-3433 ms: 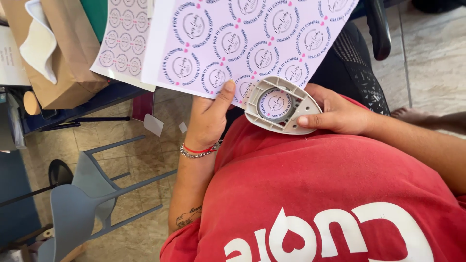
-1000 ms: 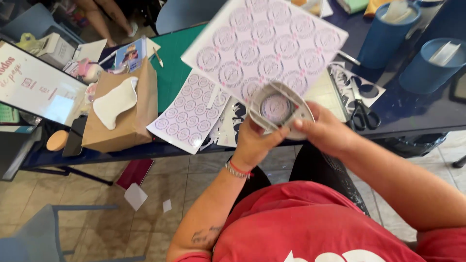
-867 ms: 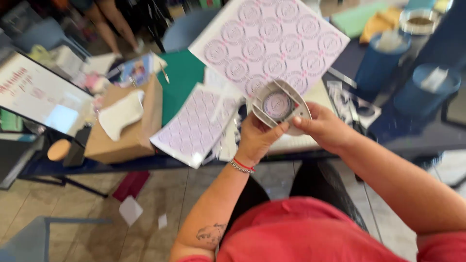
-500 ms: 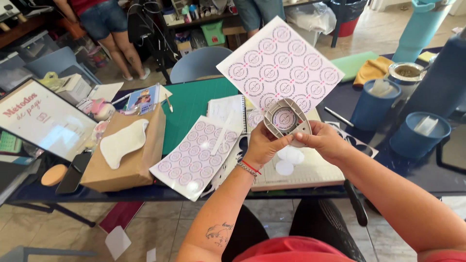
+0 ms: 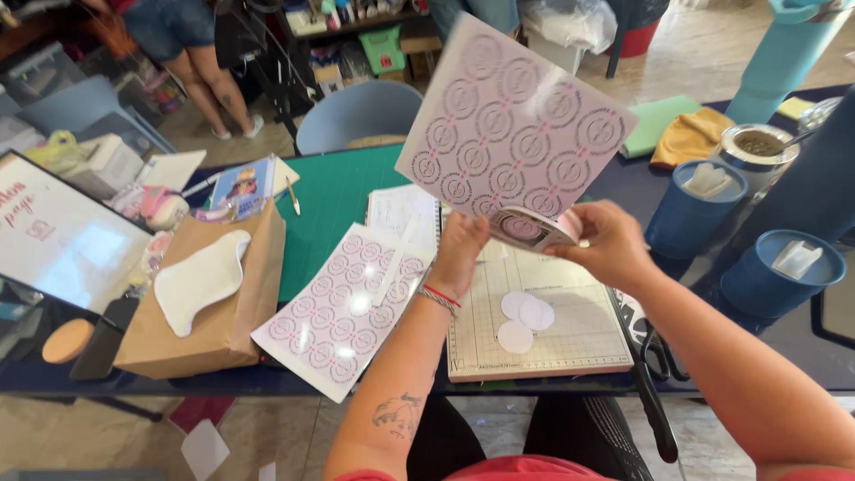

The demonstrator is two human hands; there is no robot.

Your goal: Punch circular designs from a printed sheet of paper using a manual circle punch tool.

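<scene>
a: two hands are up in front of the camera. the left hand (image 5: 460, 252) grips the lower edge of a printed sheet (image 5: 512, 125) of round pink-and-white stickers, fingers closed on the paper, and holds it tilted above the table (image 5: 784, 347).

b: and the right one?

a: the right hand (image 5: 610, 245) is closed around a grey circle punch (image 5: 532, 231), which sits clamped over the bottom edge of that sheet. i see the punch between the two hands, touching both the paper and the right fingers.

b: what lies under them?

a: straight below i see a gridded cutting board (image 5: 534, 321) with three white paper circles (image 5: 525, 319) lying on it, close together. just to the left of it a second sticker sheet (image 5: 343, 307) hangs partly over the table's near edge. beside that lies a brown paper bag (image 5: 223, 307) with a white cut-out shape (image 5: 198, 278) on top.

b: anything on the right side?

a: black scissors (image 5: 657, 356) lie at the right edge of the board. further right stand two blue cups (image 5: 775, 267), each with something white inside, i cannot tell what. behind the raised sheet there is a green cutting mat (image 5: 334, 191) and a spiral notebook (image 5: 401, 214).

b: anyone else around?

a: a person's legs (image 5: 209, 85) show at the far left, well apart from the table, next to a blue chair (image 5: 356, 111).
</scene>
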